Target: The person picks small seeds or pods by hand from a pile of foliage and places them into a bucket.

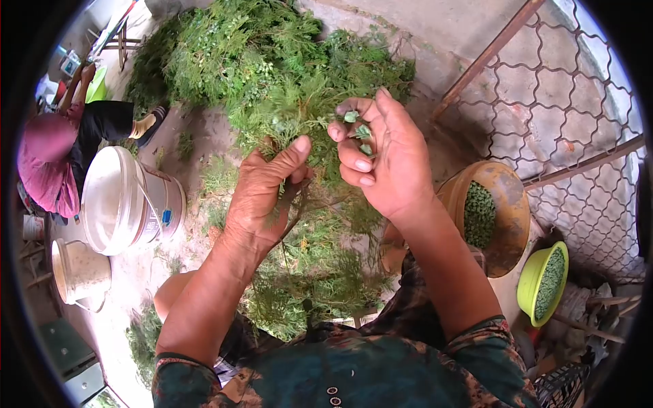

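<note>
My left hand (269,187) is closed around a leafy evergreen branch (299,214), its thumb pressed along the top and the brown stem trailing down past the wrist. Beside it, my right hand (391,153) is turned palm up with curled fingers. Several small green cones (362,131) lie in those fingers. Just beyond both hands rises a big heap of cut green branches (252,61). Right of my right forearm, a brown-yellow bucket (509,211) contains many green cones like the ones I hold.
A yellow-green basin (528,282) of green cones stands at the right, below a wire mesh panel (544,115). White buckets (132,204) are on the left. Another person (51,160) in a pink top sits at the far left. Loose sprigs (313,262) litter the floor.
</note>
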`<state>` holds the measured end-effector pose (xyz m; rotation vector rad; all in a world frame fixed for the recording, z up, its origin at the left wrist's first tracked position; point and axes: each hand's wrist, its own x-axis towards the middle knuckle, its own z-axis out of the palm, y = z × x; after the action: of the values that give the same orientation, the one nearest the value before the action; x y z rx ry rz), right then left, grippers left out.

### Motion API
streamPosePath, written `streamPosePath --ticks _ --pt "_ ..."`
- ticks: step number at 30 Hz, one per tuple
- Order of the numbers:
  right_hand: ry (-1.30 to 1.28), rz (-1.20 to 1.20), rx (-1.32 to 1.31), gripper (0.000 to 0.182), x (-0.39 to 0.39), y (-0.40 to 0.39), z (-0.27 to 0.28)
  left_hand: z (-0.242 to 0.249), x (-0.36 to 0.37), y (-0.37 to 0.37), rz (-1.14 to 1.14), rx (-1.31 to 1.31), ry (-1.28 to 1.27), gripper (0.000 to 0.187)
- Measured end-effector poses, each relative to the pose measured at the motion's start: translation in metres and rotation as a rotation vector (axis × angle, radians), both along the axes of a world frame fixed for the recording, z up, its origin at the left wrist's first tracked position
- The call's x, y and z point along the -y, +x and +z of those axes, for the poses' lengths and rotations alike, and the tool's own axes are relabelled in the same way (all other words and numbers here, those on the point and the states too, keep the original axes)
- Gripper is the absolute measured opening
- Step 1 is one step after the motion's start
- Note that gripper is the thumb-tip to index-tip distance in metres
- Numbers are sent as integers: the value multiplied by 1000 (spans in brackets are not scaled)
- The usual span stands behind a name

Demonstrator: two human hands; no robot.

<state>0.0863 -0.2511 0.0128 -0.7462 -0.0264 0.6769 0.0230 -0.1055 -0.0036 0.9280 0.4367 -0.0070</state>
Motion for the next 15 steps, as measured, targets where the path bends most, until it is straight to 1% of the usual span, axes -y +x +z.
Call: streamPosePath --ticks 2,3,5,6,8,9,10,11,12,13,14,15 --pt "-41 6 35 42 -2 -2 -1 7 3 -4 72 -47 69 21" --pt "-39 5 33 42 -3 -4 -1 7 3 -5 71 -49 71 21" --pt "-171 -24 102 48 -7 -8 -1 5 2 -8 53 -55 82 25" --pt "-171 -21 99 48 -7 -9 -2 10 3 -10 55 -59 83 25" --pt "-222 -18 102 50 -8 -11 -5 28 8 -15 -144 134 220 43" --pt "-220 -16 99 50 -10 -12 -8 33 12 -19 -160 163 145 36" --pt "-279 -48 145 51 -11 -13 -11 26 14 -19 -159 158 147 36" --pt "-338 -80 192 52 -13 -13 -13 12 16 -18 -158 264 292 30" --pt "-336 -79 189 52 -17 -17 -10 4 19 -18 -157 369 437 24" --pt "-396 -146 164 52 -22 -24 -2 3 29 -21 -36 412 310 17" --pt "-457 -212 139 53 -24 -28 1 1 28 -21 -38 409 312 17" --pt "-552 -127 198 49 -18 -29 0 -1 25 -21 -82 405 394 17"
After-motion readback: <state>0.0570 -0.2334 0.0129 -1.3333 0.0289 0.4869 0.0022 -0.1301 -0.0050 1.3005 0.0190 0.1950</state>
